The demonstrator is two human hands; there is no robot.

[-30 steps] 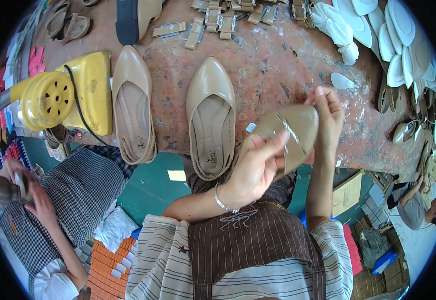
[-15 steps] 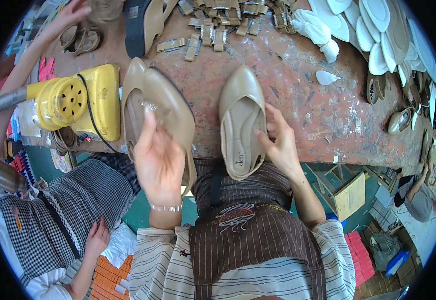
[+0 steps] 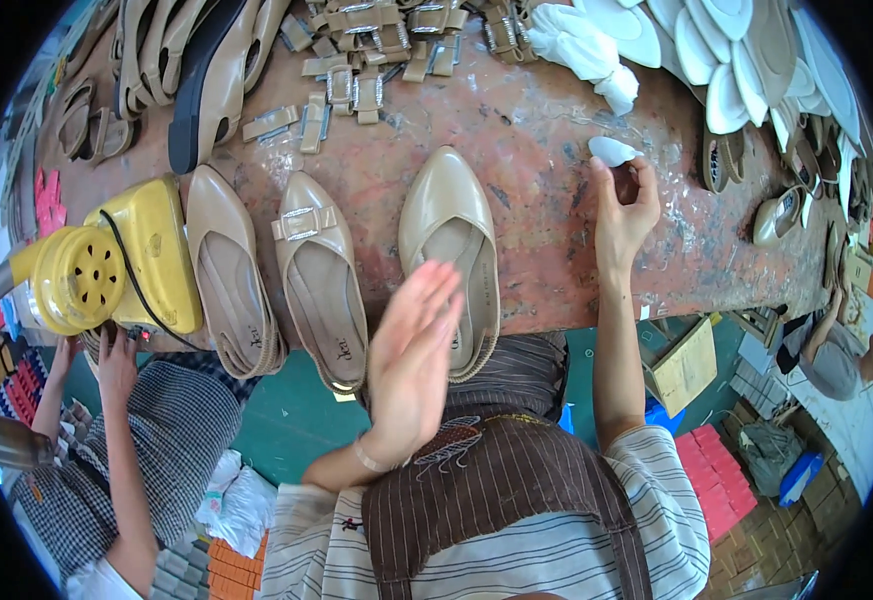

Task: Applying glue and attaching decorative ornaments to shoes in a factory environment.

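Note:
Three beige slingback shoes stand in a row at the table's near edge. The middle shoe (image 3: 306, 255) carries a bow (image 3: 305, 223) with a glittering buckle across its toe; the left shoe (image 3: 221, 220) and the right shoe (image 3: 443, 200) have plain toes. My left hand (image 3: 416, 350) hovers in front of the right shoe's heel, partly hiding it; its fingers are stretched out, slightly blurred, and hold nothing. Farther right, my right hand (image 3: 628, 215) has thumb and forefinger closed round a small white teardrop-shaped piece (image 3: 612, 151) with a pointed tip.
A yellow machine (image 3: 161, 250) with a round vented part stands left. A co-worker's hands (image 3: 113, 362) are below it. Loose bows (image 3: 356, 90) and more shoes (image 3: 206, 90) lie at the back. White insoles (image 3: 726, 90) pile up at right, near a white plastic bundle (image 3: 581, 45).
My right hand has left the right shoe and reached the white piece. My left hand has moved right, away from the middle shoe, whose bow now shows plainly. The view has shifted.

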